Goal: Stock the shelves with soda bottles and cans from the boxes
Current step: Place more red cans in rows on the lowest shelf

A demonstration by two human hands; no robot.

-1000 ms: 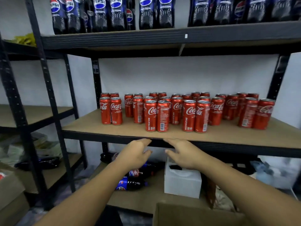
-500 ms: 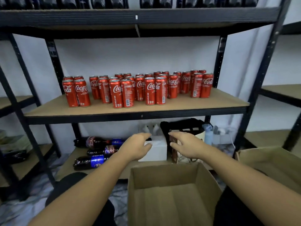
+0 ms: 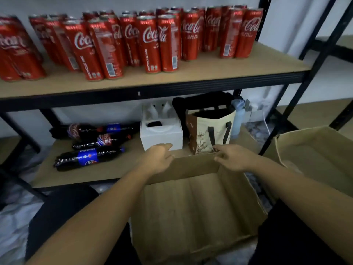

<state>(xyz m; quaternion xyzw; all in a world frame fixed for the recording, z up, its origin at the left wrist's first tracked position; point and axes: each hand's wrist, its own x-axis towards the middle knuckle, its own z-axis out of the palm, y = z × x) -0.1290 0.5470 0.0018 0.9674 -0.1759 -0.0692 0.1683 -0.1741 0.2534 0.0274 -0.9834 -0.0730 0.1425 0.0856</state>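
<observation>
The left hand (image 3: 158,159) and right hand (image 3: 236,159) grip the far flap of the cardboard box (image 3: 191,207) below them. Seemingly empty, it should feel light but floppy; better to hold its walls. Cans (image 3: 150,43) stand above.

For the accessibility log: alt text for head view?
Left hand and right hand are at the far rim of an empty cardboard box, below a shelf of upright Coca-Cola cans. Soda bottles lie on the lower shelf beside a white box and tote bag.
</observation>
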